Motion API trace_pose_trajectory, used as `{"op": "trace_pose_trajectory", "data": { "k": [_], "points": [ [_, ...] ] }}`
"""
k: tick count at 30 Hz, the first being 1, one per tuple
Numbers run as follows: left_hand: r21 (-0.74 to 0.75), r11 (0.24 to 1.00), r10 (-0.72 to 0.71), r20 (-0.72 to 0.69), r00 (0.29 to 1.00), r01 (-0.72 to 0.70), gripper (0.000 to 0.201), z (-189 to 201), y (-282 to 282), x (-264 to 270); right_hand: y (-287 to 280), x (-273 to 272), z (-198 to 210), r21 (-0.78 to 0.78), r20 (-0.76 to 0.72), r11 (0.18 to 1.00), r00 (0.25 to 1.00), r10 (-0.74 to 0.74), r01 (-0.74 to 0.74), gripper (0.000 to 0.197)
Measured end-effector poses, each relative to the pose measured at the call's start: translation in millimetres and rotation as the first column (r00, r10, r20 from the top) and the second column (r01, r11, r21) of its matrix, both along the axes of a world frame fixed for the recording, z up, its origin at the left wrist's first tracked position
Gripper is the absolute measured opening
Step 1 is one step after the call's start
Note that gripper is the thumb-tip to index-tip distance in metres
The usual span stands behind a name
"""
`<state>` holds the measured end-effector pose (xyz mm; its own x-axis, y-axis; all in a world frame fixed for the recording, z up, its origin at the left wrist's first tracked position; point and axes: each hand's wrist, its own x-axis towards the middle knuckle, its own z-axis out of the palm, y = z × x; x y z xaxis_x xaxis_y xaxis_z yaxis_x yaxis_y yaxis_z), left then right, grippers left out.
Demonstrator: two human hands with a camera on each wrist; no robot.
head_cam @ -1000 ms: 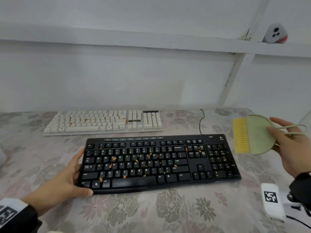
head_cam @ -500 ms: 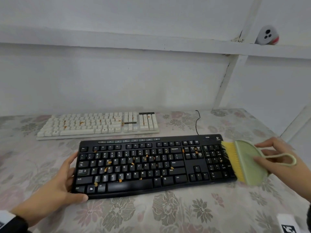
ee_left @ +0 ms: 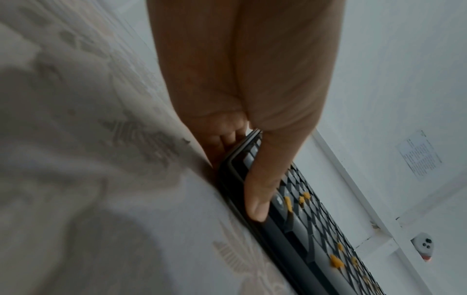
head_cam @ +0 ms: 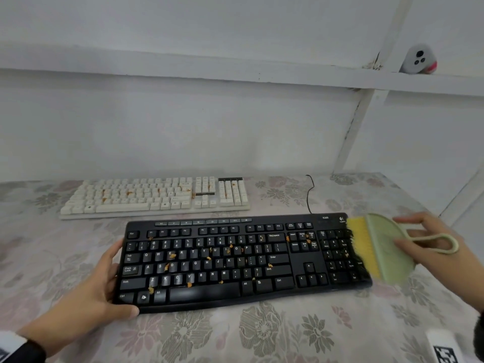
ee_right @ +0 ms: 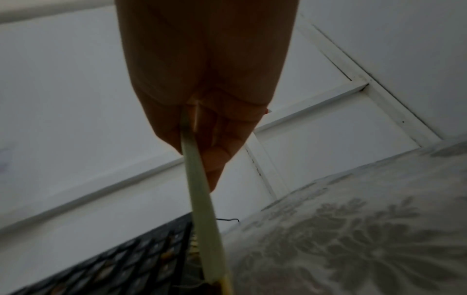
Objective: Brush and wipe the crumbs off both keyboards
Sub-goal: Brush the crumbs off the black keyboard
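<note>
A black keyboard (head_cam: pixel 235 260) (ee_left: pixel 313 229) lies near me on the flowered tablecloth, with orange crumbs (head_cam: pixel 172 255) scattered over its keys. My left hand (head_cam: pixel 99 289) (ee_left: pixel 252 111) grips its left end, thumb on the front corner. My right hand (head_cam: pixel 429 247) (ee_right: pixel 202 99) holds a pale green brush (head_cam: pixel 387 247) (ee_right: pixel 199 199) with yellow bristles (head_cam: pixel 362 244). The bristles rest on the numeric pad at the keyboard's right end. A white keyboard (head_cam: pixel 157 197), also dotted with crumbs, lies behind the black one.
The black keyboard's cable (head_cam: pixel 310 192) runs back toward the white wall. A small white and red device (head_cam: pixel 419 62) sits on the wall ledge at upper right. The table's right edge (head_cam: pixel 445 213) is just beyond my right hand.
My right hand brought the brush down and leftward from the air beside the keyboard, so the bristles now lie on the numeric pad. My left hand stayed on the keyboard's left end.
</note>
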<state>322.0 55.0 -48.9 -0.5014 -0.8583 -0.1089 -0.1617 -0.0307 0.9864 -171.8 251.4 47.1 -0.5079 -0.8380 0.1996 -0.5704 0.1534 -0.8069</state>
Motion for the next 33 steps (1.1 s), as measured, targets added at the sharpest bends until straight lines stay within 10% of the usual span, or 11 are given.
{"op": "trace_pose_trajectory", "data": {
  "k": [6,15,20,26,33],
  "points": [
    [0.023,1.0,-0.011,-0.001,1.0,0.011,0.13,0,-1,2,3,-2,20,0.031,-0.033,0.999,0.999,0.014,-0.013,0.063],
    [0.002,1.0,-0.016,0.01,1.0,0.016,0.123,4,0,-1,10,21,2,0.03,-0.024,0.999,0.999,-0.042,0.043,0.023],
    [0.018,1.0,-0.014,-0.007,1.0,0.014,0.121,1,0,-1,4,9,17,0.111,-0.097,0.993,0.995,-0.026,0.037,0.026],
    [0.031,0.999,-0.03,-0.021,0.999,0.031,0.131,1,1,1,-33,27,32,-0.143,-0.115,0.989,0.992,-0.046,0.029,0.031],
    [0.042,0.999,-0.026,-0.01,1.0,0.026,0.128,3,1,0,-8,36,11,0.077,-0.116,0.997,0.993,0.027,-0.018,0.035]
  ]
}}
